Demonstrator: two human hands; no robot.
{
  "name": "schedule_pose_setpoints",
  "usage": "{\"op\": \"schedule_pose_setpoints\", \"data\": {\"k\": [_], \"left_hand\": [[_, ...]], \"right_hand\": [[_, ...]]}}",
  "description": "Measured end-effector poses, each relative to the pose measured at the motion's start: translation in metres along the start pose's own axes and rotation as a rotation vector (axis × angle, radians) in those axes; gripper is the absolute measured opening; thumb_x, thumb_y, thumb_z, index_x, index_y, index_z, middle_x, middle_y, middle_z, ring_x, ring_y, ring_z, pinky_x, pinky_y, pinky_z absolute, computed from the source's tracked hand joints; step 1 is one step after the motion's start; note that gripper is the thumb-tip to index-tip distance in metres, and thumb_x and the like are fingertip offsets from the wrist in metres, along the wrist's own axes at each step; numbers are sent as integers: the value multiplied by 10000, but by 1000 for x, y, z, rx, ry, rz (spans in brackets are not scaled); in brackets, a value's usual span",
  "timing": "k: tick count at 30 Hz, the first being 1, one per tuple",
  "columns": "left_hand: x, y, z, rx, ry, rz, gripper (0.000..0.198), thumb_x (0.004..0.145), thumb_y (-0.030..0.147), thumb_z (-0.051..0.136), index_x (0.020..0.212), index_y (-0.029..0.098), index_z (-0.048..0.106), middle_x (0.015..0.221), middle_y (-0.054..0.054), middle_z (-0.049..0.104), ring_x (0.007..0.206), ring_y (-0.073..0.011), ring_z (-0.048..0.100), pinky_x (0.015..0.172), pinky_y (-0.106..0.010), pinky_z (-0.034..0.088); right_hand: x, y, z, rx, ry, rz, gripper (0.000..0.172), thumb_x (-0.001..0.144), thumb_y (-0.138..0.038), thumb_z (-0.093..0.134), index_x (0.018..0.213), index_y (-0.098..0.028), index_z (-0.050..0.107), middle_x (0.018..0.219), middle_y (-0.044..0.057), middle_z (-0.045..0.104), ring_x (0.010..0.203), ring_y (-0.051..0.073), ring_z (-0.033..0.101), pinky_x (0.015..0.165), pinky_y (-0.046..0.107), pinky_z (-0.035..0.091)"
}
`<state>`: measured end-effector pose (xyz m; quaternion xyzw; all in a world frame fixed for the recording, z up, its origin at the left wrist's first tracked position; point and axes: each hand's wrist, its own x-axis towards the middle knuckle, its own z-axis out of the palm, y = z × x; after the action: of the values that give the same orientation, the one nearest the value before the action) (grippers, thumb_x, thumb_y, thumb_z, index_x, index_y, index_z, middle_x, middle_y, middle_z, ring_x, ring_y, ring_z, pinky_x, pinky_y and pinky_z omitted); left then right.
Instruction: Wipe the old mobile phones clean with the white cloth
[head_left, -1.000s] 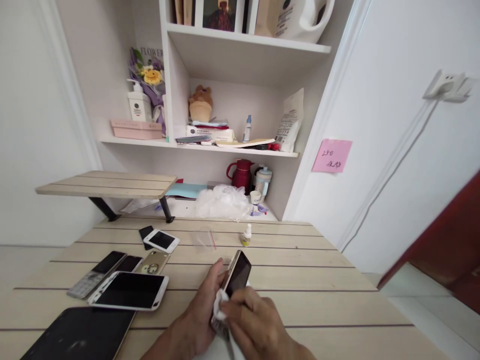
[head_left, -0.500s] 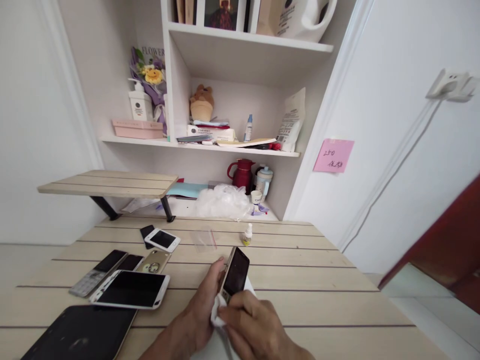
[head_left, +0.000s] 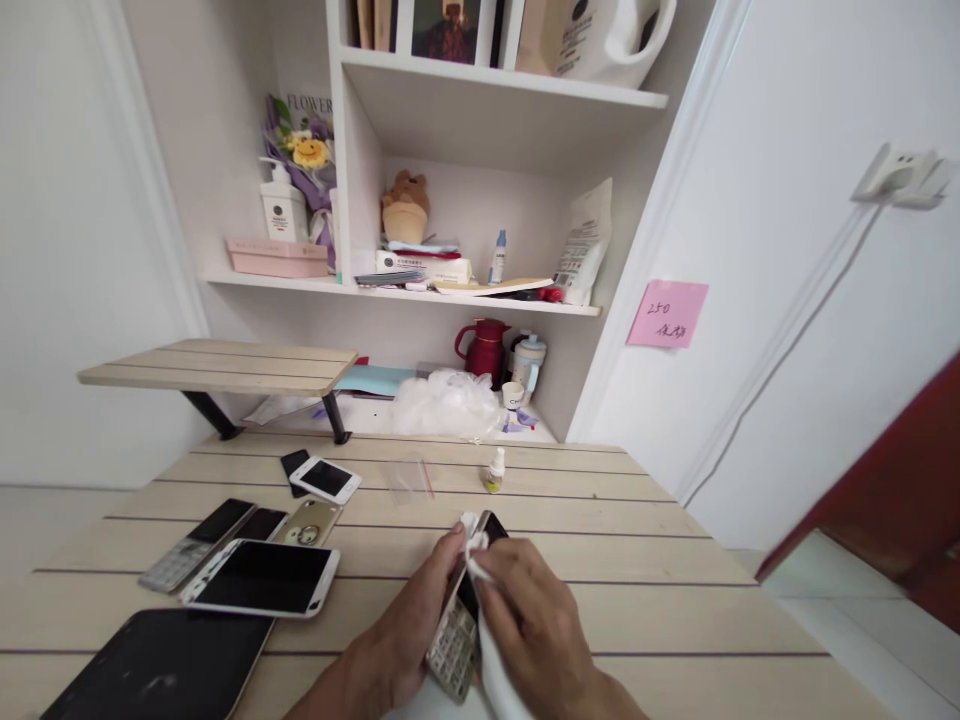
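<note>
My left hand [head_left: 401,640] grips a silver keypad phone [head_left: 454,645] upright at its side, just above the wooden table [head_left: 600,620]. My right hand [head_left: 532,620] is shut on a white cloth [head_left: 474,535] and presses it against the top of the phone's dark screen. A long fold of the cloth [head_left: 496,670] hangs down past the keys. Most of the screen is hidden behind the cloth and my fingers. To the left lie a white smartphone [head_left: 262,578], a gold-backed phone [head_left: 306,522], and a dark tablet [head_left: 157,665].
Further phones [head_left: 196,540] lie at the table's left side. A small dropper bottle [head_left: 494,472] and a clear plastic bag [head_left: 409,478] stand ahead. Behind them are a low wooden shelf [head_left: 217,363] and white shelves [head_left: 465,300] holding assorted items.
The white cloth has moved up to the top of the phone's screen, and the phone's keypad end now shows below my hands. The phones on the table have not moved.
</note>
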<state>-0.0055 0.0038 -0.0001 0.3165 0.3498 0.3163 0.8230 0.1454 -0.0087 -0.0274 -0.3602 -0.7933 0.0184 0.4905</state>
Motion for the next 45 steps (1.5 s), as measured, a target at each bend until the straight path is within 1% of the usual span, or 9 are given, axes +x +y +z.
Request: {"op": "schedule_pose_setpoints", "data": {"k": [3, 8, 14, 19, 24, 29, 34, 42, 45], "left_hand": [[-1, 2, 0, -19, -55, -56, 566, 831, 693, 467, 891, 158, 641, 579, -21, 628, 469, -149, 594, 458, -232, 476], [-1, 1, 0, 155, 109, -45, 596, 792, 735, 481, 929, 176, 638, 581, -21, 613, 500, -160, 594, 375, -215, 460], [-3, 1, 2, 166, 98, -48, 580, 793, 734, 478, 914, 190, 636, 582, -16, 607, 515, -163, 596, 372, -204, 435], [-4, 0, 3, -63, 18, -38, 511, 810, 669, 528, 763, 168, 612, 538, 8, 583, 437, -124, 538, 438, -214, 411], [-2, 0, -1, -154, 109, 52, 468, 799, 607, 600, 675, 156, 588, 547, 15, 573, 485, -106, 546, 473, -196, 375], [-2, 2, 0, -93, -32, -47, 473, 807, 637, 568, 786, 168, 621, 555, -2, 601, 472, -141, 577, 459, -223, 433], [-1, -1, 1, 150, 132, -62, 613, 769, 745, 504, 922, 168, 643, 583, -31, 621, 492, -172, 598, 371, -220, 431], [6, -5, -5, 194, 143, 36, 659, 785, 781, 413, 1001, 200, 637, 614, -8, 600, 521, -161, 576, 420, -237, 464], [5, -4, -7, 216, 133, 55, 628, 803, 750, 428, 1020, 197, 631, 649, -25, 632, 554, -170, 595, 447, -243, 470]], "right_hand": [[-3, -4, 1, 22, -74, -79, 341, 942, -99, 466, 1246, -203, 582, 1032, 109, 627, 898, 196, 657, 742, 314, 598], [6, 7, -7, -42, 88, 49, 288, 959, -119, 454, 1177, -210, 618, 1022, 103, 615, 917, 205, 657, 805, 352, 594], [9, 7, -10, -67, 119, 84, 302, 947, -109, 468, 1193, -214, 608, 1083, 104, 637, 1038, 224, 636, 900, 382, 567], [2, -12, -1, 78, -55, -105, 326, 924, -67, 481, 1200, -203, 590, 1072, 98, 660, 992, 187, 666, 826, 294, 587], [0, -25, 2, 80, -134, -326, 284, 943, -103, 483, 1176, -220, 597, 940, 66, 701, 813, 151, 705, 668, 223, 588], [3, -7, -6, -7, -89, -87, 307, 949, -108, 453, 1201, -220, 589, 1035, 93, 661, 939, 195, 669, 787, 316, 587], [8, 14, -10, -41, 66, 100, 275, 954, -135, 461, 1175, -225, 599, 1026, 90, 635, 969, 211, 634, 855, 362, 554], [6, 18, -8, 18, 131, 429, 318, 913, -302, 558, 1206, -177, 566, 854, 34, 656, 656, 168, 619, 633, 291, 536], [7, 19, -9, 121, 103, 518, 286, 919, -342, 553, 1155, -188, 599, 884, 40, 677, 705, 179, 640, 662, 292, 537]]}}
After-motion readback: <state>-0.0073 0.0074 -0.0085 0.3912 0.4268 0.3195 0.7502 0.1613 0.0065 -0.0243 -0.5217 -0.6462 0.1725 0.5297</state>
